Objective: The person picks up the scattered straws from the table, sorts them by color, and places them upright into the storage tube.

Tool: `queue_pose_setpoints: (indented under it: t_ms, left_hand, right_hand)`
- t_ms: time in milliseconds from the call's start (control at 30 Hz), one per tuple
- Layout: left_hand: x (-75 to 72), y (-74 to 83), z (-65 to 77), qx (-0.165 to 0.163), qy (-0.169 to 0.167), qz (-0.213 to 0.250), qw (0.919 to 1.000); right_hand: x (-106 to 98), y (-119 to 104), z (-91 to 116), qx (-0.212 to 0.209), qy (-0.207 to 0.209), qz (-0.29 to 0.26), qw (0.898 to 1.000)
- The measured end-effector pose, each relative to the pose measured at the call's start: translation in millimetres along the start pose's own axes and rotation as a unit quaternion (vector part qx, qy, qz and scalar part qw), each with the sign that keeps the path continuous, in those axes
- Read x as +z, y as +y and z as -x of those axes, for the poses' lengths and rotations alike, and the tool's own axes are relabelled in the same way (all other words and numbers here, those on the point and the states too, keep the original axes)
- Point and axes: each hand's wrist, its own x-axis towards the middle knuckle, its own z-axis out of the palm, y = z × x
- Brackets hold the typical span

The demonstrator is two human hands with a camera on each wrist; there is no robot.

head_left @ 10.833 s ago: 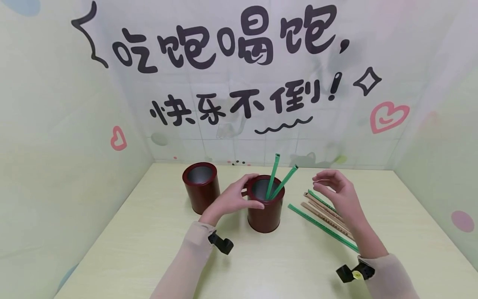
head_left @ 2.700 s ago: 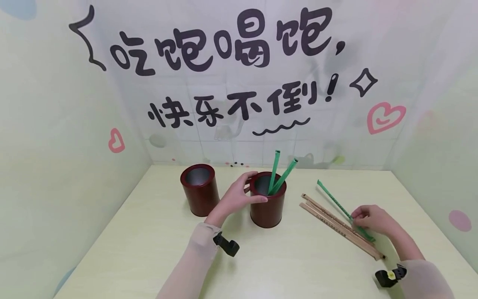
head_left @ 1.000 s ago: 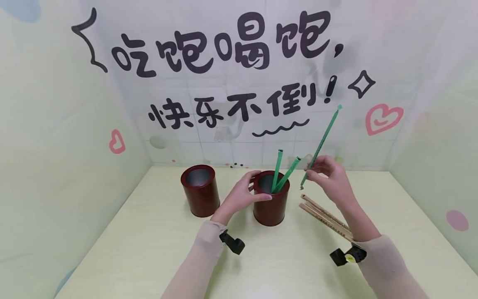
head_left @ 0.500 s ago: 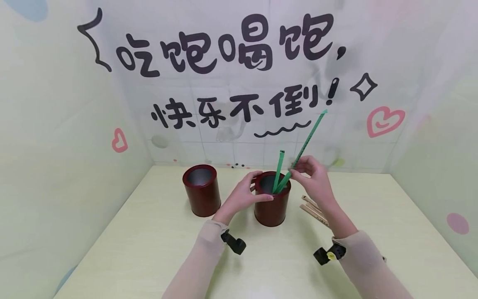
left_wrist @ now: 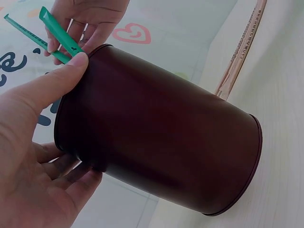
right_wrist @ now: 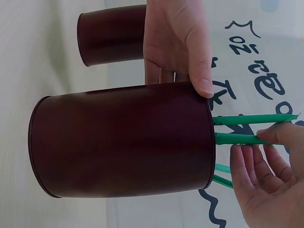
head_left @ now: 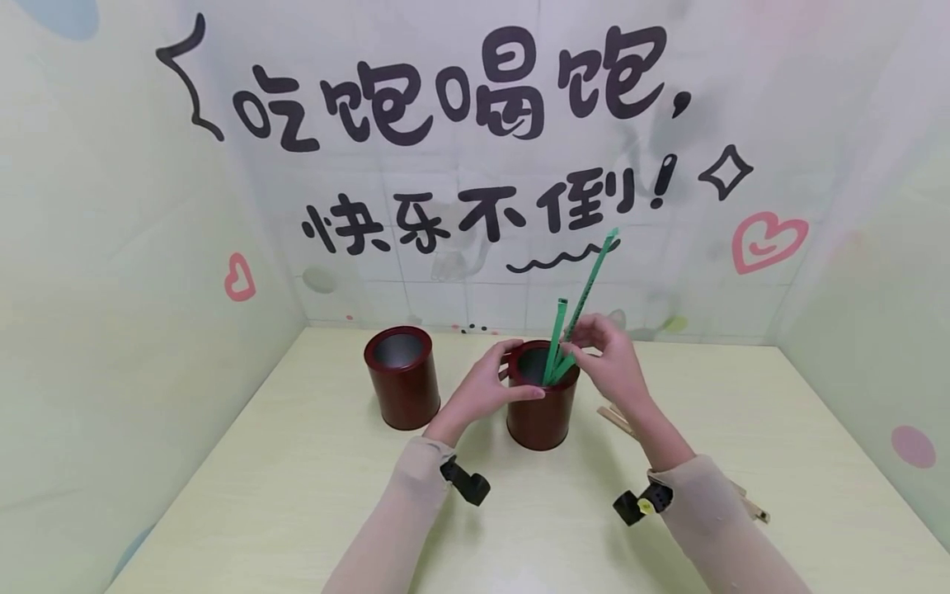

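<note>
Your right grip (head_left: 610, 363) pinches the long green packet (head_left: 594, 277) and has just brought it to the mouth of the maroon canister (head_left: 540, 421), which your left grip (head_left: 488, 384) holds. It seems to be joining the two green packets (head_left: 556, 337) inside; its lower end is hidden.

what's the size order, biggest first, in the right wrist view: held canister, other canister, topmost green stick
1. Held canister
2. Other canister, partly hidden by the left hand
3. Topmost green stick

The first sits nearer this camera, so real canister sizes may match.
</note>
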Motion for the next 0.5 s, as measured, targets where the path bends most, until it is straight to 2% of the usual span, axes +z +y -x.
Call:
queue_pose_setpoints:
  t_ms: [233, 500]
  left_hand:
    - [0.1, 1.9, 0.6, -0.001, -0.001, -0.001, 1.0000]
    - [-1.6, 2.1, 0.3, 0.008, 0.004, -0.026, 0.9996]
  right_hand:
    - [-1.0, 0.9, 3.8, 0.013, -0.031, 0.023, 0.999]
    - [-11.1, 1.1, 7.0, 0.024, -0.027, 0.020, 0.999]
